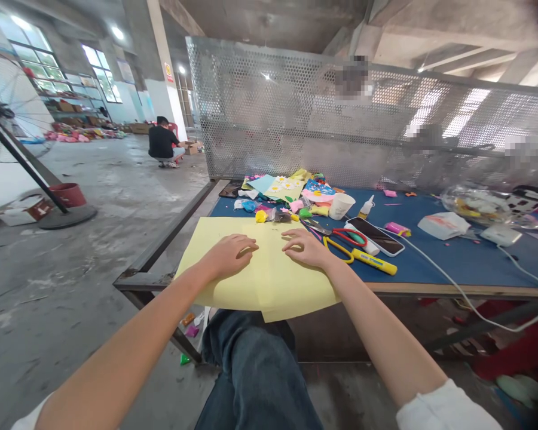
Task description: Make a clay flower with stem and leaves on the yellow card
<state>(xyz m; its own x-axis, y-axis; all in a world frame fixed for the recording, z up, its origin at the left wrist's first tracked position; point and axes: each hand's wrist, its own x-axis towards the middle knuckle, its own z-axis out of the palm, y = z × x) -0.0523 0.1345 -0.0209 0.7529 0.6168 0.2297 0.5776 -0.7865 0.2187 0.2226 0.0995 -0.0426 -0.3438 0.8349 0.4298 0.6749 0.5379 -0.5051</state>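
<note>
Lightly, the left hand [228, 255] and right hand [307, 248] rest open on pale yellow paper [269, 286], gripping nothing (fingers just curled against the sheet), which lies across the edge of a blue-topped table [434, 263], with scissors [338, 249] just beside the right.

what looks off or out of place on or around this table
The pale yellow paper under the left hand and right hand sits askew: its sheets don't line up and it overhangs the edge of the blue table. Small colored craft scraps also lie on the concrete floor below, looking dropped.
</note>
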